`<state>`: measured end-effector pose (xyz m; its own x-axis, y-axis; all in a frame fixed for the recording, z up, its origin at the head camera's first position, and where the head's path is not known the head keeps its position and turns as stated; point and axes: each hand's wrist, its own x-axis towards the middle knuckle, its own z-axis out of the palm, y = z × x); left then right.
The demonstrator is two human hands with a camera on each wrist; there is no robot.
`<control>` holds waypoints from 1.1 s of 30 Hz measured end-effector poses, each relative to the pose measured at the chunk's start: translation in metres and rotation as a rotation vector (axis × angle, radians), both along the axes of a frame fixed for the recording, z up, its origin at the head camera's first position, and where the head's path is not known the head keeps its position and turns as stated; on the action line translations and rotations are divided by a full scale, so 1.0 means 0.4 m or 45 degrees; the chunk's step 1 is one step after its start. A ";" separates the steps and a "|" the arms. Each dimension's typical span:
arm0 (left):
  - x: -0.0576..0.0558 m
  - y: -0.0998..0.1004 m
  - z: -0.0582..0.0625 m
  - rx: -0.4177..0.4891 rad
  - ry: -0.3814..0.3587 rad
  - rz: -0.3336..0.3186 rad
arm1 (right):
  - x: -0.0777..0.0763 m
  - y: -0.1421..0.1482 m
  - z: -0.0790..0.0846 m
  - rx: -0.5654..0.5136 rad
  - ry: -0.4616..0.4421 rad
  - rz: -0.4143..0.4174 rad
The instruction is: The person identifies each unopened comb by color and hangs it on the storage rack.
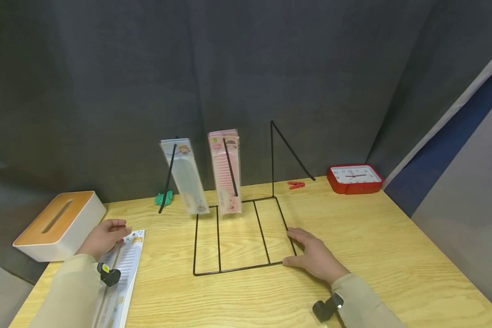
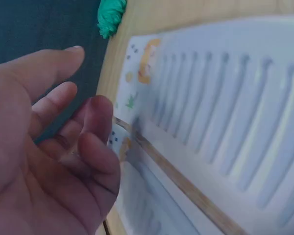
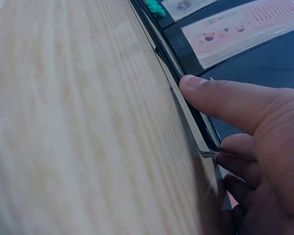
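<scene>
My left hand (image 1: pixel 106 237) hovers over the top end of white packaged combs (image 1: pixel 127 260), its fingers loosely bent and nothing between them. Two of these packages lie side by side in the left wrist view, where the nearer comb (image 2: pixel 220 107) shows its teeth. My right hand (image 1: pixel 313 255) rests at the front right corner of a black wire rack (image 1: pixel 246 267). Its thumb touches the front bar and its fingertips the side bar. From two of the rack's slanted arms hang blue packaged combs (image 1: pixel 188 182) and pink packaged combs (image 1: pixel 226 173); the right arm is bare.
A white tissue box (image 1: pixel 71 232) with a wooden lid stands at the left. Behind the rack lie a green bundle (image 1: pixel 163 198) and a red clothespin (image 1: pixel 296 185). Farther right is a red clock (image 1: pixel 355 179). A dark curtain (image 1: pixel 246 68) closes off the table's back edge.
</scene>
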<state>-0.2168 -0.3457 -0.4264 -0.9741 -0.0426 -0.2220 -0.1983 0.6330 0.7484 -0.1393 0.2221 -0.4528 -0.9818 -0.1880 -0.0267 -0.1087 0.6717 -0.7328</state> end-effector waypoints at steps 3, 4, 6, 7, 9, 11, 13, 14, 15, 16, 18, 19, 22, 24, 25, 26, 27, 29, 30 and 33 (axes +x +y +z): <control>0.000 -0.006 -0.011 -0.019 -0.003 -0.022 | 0.000 0.000 0.000 0.000 -0.004 -0.003; 0.000 -0.007 -0.014 -0.034 0.001 -0.025 | 0.000 -0.001 0.001 0.000 -0.003 -0.002; -0.001 -0.007 -0.018 -0.063 0.019 -0.034 | 0.000 -0.001 0.002 0.002 0.002 0.000; -0.002 -0.006 -0.021 -0.087 0.031 -0.037 | 0.000 -0.001 0.003 0.002 0.004 0.002; -0.002 -0.004 -0.024 -0.134 0.046 -0.032 | 0.000 -0.002 0.005 0.004 0.005 0.002; -0.003 -0.002 -0.028 -0.181 0.064 -0.040 | 0.001 -0.002 0.006 0.008 0.001 0.000; -0.005 0.001 -0.032 -0.205 0.074 -0.050 | 0.002 -0.002 0.007 0.010 -0.004 -0.007; -0.006 0.002 -0.033 -0.211 0.074 -0.052 | 0.002 -0.002 0.007 0.012 -0.007 -0.009; -0.007 0.002 -0.035 -0.217 0.075 -0.057 | 0.003 -0.002 0.007 0.015 -0.010 -0.012; -0.008 0.002 -0.037 -0.218 0.078 -0.062 | 0.003 -0.002 0.007 0.017 -0.011 -0.015; -0.010 0.003 -0.041 -0.226 0.093 -0.071 | 0.002 -0.003 0.007 0.018 -0.016 -0.018; -0.009 0.003 -0.042 -0.239 0.103 -0.074 | 0.003 -0.003 0.007 0.016 -0.018 -0.018; -0.007 0.003 -0.042 -0.269 0.126 -0.084 | 0.002 -0.004 0.006 0.010 -0.018 -0.018; -0.005 0.004 -0.041 -0.295 0.128 -0.087 | 0.002 -0.004 0.006 0.006 -0.017 -0.017; -0.004 0.005 -0.040 -0.307 0.130 -0.088 | 0.002 -0.005 0.006 0.006 -0.015 -0.017; -0.004 0.005 -0.040 -0.314 0.130 -0.089 | 0.002 -0.005 0.005 0.008 -0.012 -0.016; -0.002 0.007 -0.040 -0.323 0.132 -0.089 | 0.003 -0.005 0.006 0.010 -0.010 -0.016; 0.002 0.011 -0.038 -0.356 0.148 -0.099 | 0.004 -0.005 0.006 0.012 -0.006 -0.016; 0.005 0.014 -0.037 -0.372 0.166 -0.106 | 0.004 -0.005 0.007 0.012 -0.006 -0.015; 0.014 0.021 -0.038 -0.394 0.214 -0.118 | 0.005 -0.004 0.007 0.009 -0.007 -0.015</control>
